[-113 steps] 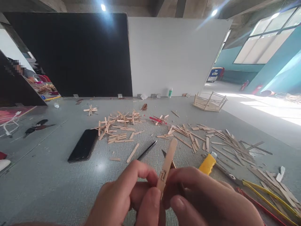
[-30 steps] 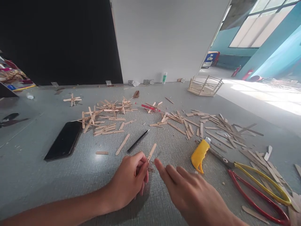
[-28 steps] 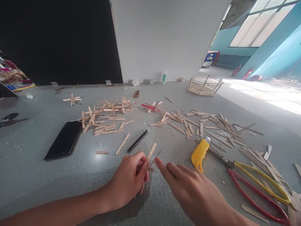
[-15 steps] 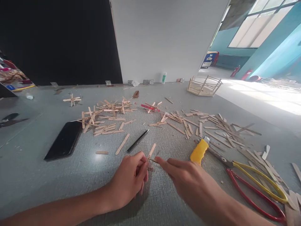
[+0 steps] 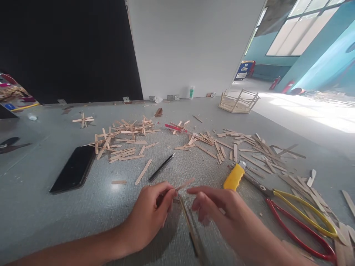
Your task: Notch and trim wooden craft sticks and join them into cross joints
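Left hand (image 5: 154, 210) pinches our stick (image 5: 186, 183); right hand (image 5: 226, 207) loosely parted; crossed sticks (image 5: 83, 120) joined far left, loose sticks (image 5: 235, 152) unjoined right.

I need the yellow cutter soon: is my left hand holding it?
No, your left hand pinches a wooden stick, and the yellow cutter lies on the table.

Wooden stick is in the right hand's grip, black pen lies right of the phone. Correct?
Wrong hand: the head view shows the wooden stick in the left hand's grip. The black pen does lie right of the phone.
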A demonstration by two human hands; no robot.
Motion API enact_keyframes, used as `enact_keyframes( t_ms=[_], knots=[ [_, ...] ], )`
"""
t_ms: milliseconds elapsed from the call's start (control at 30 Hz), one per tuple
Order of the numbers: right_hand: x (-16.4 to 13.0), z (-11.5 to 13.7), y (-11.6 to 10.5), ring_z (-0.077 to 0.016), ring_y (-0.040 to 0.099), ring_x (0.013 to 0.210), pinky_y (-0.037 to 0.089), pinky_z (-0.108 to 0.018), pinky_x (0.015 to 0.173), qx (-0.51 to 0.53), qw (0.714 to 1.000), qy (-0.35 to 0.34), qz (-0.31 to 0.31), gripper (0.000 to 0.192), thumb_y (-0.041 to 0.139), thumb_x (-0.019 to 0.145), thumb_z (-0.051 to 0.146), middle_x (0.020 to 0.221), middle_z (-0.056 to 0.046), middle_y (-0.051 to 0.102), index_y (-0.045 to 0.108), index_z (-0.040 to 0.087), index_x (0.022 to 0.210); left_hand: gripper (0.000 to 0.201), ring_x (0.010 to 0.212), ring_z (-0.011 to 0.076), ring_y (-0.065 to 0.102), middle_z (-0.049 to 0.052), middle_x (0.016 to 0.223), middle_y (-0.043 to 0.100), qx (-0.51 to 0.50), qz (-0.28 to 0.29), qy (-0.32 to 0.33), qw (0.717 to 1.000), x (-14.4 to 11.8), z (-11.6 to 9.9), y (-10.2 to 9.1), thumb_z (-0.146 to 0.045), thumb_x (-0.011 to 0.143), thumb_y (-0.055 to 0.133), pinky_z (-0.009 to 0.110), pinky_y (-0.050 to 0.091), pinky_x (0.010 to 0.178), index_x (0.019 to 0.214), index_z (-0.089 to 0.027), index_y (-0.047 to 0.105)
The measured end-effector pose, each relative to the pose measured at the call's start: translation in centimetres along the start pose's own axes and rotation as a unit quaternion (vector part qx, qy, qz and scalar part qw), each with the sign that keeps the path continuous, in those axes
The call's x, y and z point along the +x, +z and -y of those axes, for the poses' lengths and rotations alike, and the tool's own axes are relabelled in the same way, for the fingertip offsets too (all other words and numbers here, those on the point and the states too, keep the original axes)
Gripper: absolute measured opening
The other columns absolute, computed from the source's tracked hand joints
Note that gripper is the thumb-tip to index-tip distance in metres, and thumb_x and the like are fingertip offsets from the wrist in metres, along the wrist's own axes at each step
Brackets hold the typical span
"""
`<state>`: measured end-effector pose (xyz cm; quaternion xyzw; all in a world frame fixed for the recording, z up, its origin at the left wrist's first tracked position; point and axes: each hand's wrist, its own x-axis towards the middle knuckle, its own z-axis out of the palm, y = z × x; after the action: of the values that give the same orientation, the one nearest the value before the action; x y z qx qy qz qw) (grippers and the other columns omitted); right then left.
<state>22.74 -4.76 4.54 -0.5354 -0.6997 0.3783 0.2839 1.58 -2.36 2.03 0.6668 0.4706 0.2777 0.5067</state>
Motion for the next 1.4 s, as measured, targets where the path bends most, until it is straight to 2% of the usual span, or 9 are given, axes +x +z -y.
enact_keyframes(
  t_ms=[100,233,600,767,900,1000,1067,1233,1400],
  knots=[
    [0.3,-0.1,0.2,-0.0111,0.062,0.055,0.051,-0.023,0.051,0.130,0.989,0.056,-0.048,0.025,0.058,0.094,0.031,0.082,0.002,0.067,0.055,0.022,0.117,0.043,0.050,0.0095,0.041,-0.007,0.057,0.042,0.026,0.007,0.019,0.999,-0.1,-0.3,-0.1,-0.048,0.107,0.043,0.021,0.030,0.049,0.076,-0.020,0.054],
    [0.9,-0.8,1.5,-0.0076,0.053,0.042,0.042,-0.018,0.036,0.275,0.957,0.090,0.022,0.026,0.061,0.093,0.034,0.075,0.008,0.060,0.046,0.024,0.113,0.037,0.055,0.0105,0.036,-0.007,0.060,0.041,0.061,0.023,0.052,0.997,-0.3,-0.4,-0.2,-0.042,0.106,0.045,0.023,0.027,0.052,0.080,-0.019,0.058],
    [1.2,-0.4,2.3,-0.0065,0.046,0.041,0.039,-0.016,0.036,0.266,0.958,0.096,0.049,0.013,0.059,0.089,0.029,0.057,0.011,0.050,0.048,0.023,0.089,0.032,0.056,0.0105,0.036,-0.007,0.061,0.045,0.099,0.027,0.086,0.991,-0.6,-0.2,0.1,-0.033,0.104,0.046,0.025,0.027,0.055,0.077,-0.020,0.055],
    [1.8,-0.4,-0.1,-0.0106,0.056,0.052,0.044,-0.020,0.047,-0.004,0.997,0.009,-0.073,0.007,0.051,0.093,0.023,0.068,0.005,0.059,0.049,0.022,0.100,0.038,0.055,0.0113,0.039,-0.007,0.060,0.043,0.086,0.010,0.070,0.994,-0.3,-0.2,0.0,-0.041,0.107,0.042,0.024,0.028,0.053,0.077,-0.020,0.054],
    [1.4,-2.0,-4.8,-0.0146,0.060,0.050,0.034,-0.024,0.045,-0.457,0.879,-0.007,-0.139,0.018,0.046,0.089,0.006,0.070,-0.002,0.064,0.057,0.019,0.092,0.042,0.053,0.0116,0.043,-0.006,0.059,0.044,0.036,-0.004,0.025,0.999,-0.2,-0.1,-0.2,-0.049,0.107,0.041,0.023,0.031,0.051,0.079,-0.021,0.054],
    [0.7,-3.8,-7.6,-0.0162,0.054,0.040,0.021,-0.026,0.040,-0.523,0.838,0.017,-0.158,0.034,0.045,0.077,-0.005,0.063,-0.004,0.062,0.063,0.016,0.098,0.045,0.050,0.0105,0.041,-0.007,0.058,0.044,-0.013,-0.012,0.000,1.000,-0.2,0.0,-0.2,-0.055,0.105,0.044,0.022,0.031,0.049,0.077,-0.021,0.052],
    [0.6,-4.7,-8.4,-0.0191,0.061,0.049,0.029,-0.026,0.042,-0.541,0.826,-0.002,-0.160,0.042,0.047,0.078,-0.005,0.077,-0.010,0.068,0.064,0.017,0.110,0.047,0.048,0.0097,0.039,-0.008,0.057,0.042,-0.030,-0.015,-0.004,0.999,-0.1,-0.1,-0.3,-0.057,0.104,0.044,0.021,0.031,0.047,0.076,-0.021,0.051],
    [1.2,-5.4,-8.1,-0.0209,0.070,0.072,0.050,-0.029,0.062,-0.531,0.833,-0.105,-0.118,0.039,0.048,0.085,-0.004,0.089,-0.009,0.071,0.064,0.024,0.107,0.048,0.044,0.0089,0.037,-0.009,0.056,0.041,-0.058,-0.005,-0.016,0.998,0.0,-0.3,-0.5,-0.060,0.104,0.041,0.020,0.034,0.043,0.077,-0.021,0.049],
    [2.1,-5.5,-7.2,-0.0155,0.064,0.057,0.039,-0.025,0.050,-0.502,0.840,-0.178,-0.099,0.041,0.042,0.080,-0.009,0.082,-0.004,0.066,0.061,0.021,0.101,0.050,0.040,0.0076,0.035,-0.009,0.055,0.042,-0.062,0.010,-0.022,0.998,-0.1,-0.5,-0.6,-0.061,0.104,0.038,0.020,0.031,0.040,0.074,-0.022,0.046]
  ],
)
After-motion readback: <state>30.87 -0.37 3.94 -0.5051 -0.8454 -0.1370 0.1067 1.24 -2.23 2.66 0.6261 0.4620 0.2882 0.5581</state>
